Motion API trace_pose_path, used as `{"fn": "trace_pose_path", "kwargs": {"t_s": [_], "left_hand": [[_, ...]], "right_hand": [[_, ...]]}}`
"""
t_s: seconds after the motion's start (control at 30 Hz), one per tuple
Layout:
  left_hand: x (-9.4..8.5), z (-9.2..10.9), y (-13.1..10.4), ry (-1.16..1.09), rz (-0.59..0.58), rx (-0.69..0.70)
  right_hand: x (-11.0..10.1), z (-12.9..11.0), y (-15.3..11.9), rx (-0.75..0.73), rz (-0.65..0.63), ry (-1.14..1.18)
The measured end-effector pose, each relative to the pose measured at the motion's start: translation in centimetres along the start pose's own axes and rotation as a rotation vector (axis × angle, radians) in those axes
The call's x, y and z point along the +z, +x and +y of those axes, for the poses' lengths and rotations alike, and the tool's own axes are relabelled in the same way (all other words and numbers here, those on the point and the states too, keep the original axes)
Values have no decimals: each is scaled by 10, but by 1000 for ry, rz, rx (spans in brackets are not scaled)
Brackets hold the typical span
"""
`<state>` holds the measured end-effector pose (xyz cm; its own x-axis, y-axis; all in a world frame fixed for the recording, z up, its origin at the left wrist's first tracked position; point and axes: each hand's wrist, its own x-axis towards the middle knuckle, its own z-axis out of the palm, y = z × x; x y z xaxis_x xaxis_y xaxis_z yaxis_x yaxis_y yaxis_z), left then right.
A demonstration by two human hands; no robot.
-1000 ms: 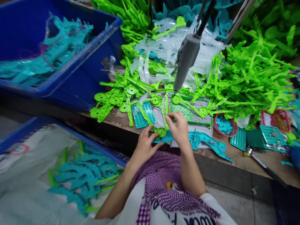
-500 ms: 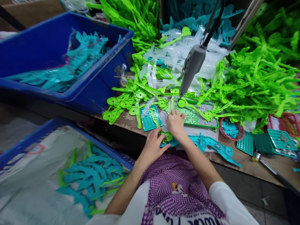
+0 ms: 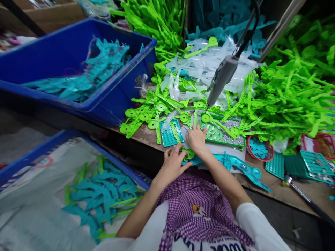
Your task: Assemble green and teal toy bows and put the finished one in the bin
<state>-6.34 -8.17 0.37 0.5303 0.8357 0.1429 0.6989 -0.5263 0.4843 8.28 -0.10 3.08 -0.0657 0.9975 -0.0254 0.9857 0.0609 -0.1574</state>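
Note:
At the table's near edge lies a long teal plastic part (image 3: 227,162), with a lime-green round-ended piece (image 3: 188,153) on its left end. My left hand (image 3: 173,164) grips that end, its thumb along the near side and its fingertips by the green disc. Just beyond, my right hand (image 3: 196,138) has its fingers curled down and closed; whatever is beneath them is hidden. Close to it are a green tray (image 3: 222,140) of small silvery pieces and a teal dimpled tray (image 3: 167,137). A grey hanging power screwdriver (image 3: 222,78) points down above the green tray.
Lime-green plastic arms (image 3: 288,97) are heaped at right and behind, beside clear plastic pieces (image 3: 206,64). A blue bin (image 3: 141,62) stands left; a lower crate (image 3: 112,146) holds teal parts. At right are a red basket (image 3: 270,155) and a hammer-like tool (image 3: 300,190).
The view has shifted slightly, so the surroundings sit a little further right. My left fingers have drawn in and curled more around the teal part's end; my right hand stays about where it was.

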Motion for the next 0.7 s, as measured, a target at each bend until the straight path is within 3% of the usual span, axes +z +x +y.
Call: {"fn": "trace_pose_path", "kwargs": {"t_s": [0.2, 0.33, 0.5, 0.63, 0.7], "left_hand": [[-4, 4, 0, 15, -26, -19], [-3, -2, -1, -83, -8, -23], [-5, -12, 6, -223, 154, -54], [-14, -16, 28, -147, 371, -100], [-20, -18, 40, -75, 390, -87]], "right_hand": [[-1, -3, 8, -14, -42, -28], [-6, 9, 1, -10, 53, 10], [-12, 17, -10, -13, 126, 97], [-18, 19, -29, -113, 187, 257], [-20, 24, -41, -176, 235, 334]]}}
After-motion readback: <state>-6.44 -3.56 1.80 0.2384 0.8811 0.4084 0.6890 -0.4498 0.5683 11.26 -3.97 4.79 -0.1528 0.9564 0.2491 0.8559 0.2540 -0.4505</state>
